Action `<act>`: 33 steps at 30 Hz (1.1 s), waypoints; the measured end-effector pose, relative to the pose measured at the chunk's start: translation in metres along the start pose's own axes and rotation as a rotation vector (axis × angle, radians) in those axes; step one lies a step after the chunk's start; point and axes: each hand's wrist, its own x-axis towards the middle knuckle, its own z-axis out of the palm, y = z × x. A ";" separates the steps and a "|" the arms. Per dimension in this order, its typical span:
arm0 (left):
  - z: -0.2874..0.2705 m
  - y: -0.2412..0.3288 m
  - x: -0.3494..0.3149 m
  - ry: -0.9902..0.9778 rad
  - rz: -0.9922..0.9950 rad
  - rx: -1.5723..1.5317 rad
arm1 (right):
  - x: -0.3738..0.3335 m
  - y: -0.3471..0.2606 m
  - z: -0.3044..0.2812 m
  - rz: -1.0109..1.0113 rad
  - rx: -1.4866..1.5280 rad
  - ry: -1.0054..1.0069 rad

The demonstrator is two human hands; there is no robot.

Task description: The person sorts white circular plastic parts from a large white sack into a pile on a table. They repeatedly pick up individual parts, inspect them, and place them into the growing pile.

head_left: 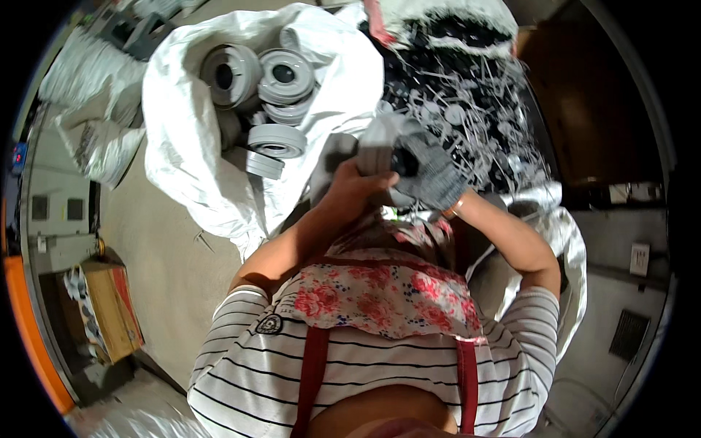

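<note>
In front of my chest, my bare left hand (358, 186) grips a grey round plastic part (375, 147) from its near left side, thumb toward its middle. My right hand (437, 171), in a grey knit glove, is closed on the same part from the right. A dark patch shows between the hands, blurred by motion; I cannot tell whether it is the part's opening or something held there. Similar grey ring-shaped parts (286, 75) with open centres lie stacked in a big white woven sack (171, 109) to the far left of my hands.
Beyond my right hand spreads a heap of black and pale plastic scraps (478, 117), with another white sack (467, 14) behind it. A white bag (573, 255) stands by my right elbow. At far left are a cardboard box (109, 310) and bundled white sacks (95, 80).
</note>
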 end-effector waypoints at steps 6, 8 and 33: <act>-0.005 -0.003 -0.002 0.058 0.031 0.304 | -0.008 0.035 0.048 0.224 0.499 0.130; -0.011 -0.007 -0.001 -0.068 -0.026 0.251 | -0.014 0.043 0.072 0.216 1.030 0.109; -0.038 0.030 -0.013 0.171 0.564 1.350 | 0.013 0.010 0.081 -0.004 0.984 0.003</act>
